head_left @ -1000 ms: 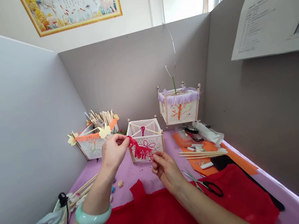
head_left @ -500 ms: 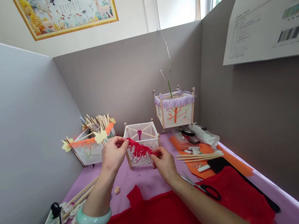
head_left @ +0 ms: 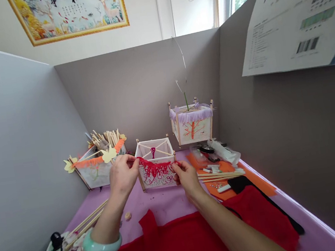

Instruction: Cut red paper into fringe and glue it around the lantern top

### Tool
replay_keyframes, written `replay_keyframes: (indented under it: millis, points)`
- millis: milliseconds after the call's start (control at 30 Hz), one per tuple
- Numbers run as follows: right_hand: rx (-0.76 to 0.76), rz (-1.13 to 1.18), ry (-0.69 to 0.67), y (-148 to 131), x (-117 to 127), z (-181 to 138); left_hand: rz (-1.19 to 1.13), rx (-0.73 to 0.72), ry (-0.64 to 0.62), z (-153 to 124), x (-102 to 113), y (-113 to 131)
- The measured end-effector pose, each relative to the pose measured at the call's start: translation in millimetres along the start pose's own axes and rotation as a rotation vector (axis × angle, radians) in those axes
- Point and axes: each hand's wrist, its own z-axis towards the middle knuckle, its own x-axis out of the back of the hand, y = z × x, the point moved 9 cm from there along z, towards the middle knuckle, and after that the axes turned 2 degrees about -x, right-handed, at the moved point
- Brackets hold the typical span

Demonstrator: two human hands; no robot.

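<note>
Left hand (head_left: pixel 125 174): fingers pinched together on one end of fringe (head_left: pixel 154 169). Right hand (head_left: pixel 187 176): fingers likewise on other end. Fringe sags between, before front of box (head_left: pixel 162 180) on bench (head_left: pixel 167 202); contact cannot be told. Advisable: draw fringe taut, level with box's top edge, strands untangled. Against earlier frame: right hand higher, farther right; fringe spread wider, less slanted.
</note>
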Motion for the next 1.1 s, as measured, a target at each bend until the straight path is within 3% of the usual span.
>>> replay_keyframes:
  millis: [167,333,433,500,733,933,1100]
  points:
    - [-0.144,0.158,0.008,4,1,4,0.122,-0.046,0.011,2,2,1]
    - [-0.418,0.408,-0.04,21,-13,3,-0.103,0.073,-0.055,8,-10,-10]
    - [-0.518,0.478,-0.061,27,-20,-1,-0.122,0.08,-0.045,13,-12,-6]
    - [-0.505,0.438,-0.068,29,-20,-4,-0.138,0.061,-0.043,16,-11,0]
    - [-0.243,0.158,-0.007,26,-8,-12,-0.204,0.067,-0.04,14,-7,15]
    - [-0.277,-0.021,0.106,47,4,-42,-0.203,0.075,-0.011,8,0,23]
    - [-0.194,-0.007,-0.001,45,-16,-72,-0.172,0.07,0.009,5,4,26]
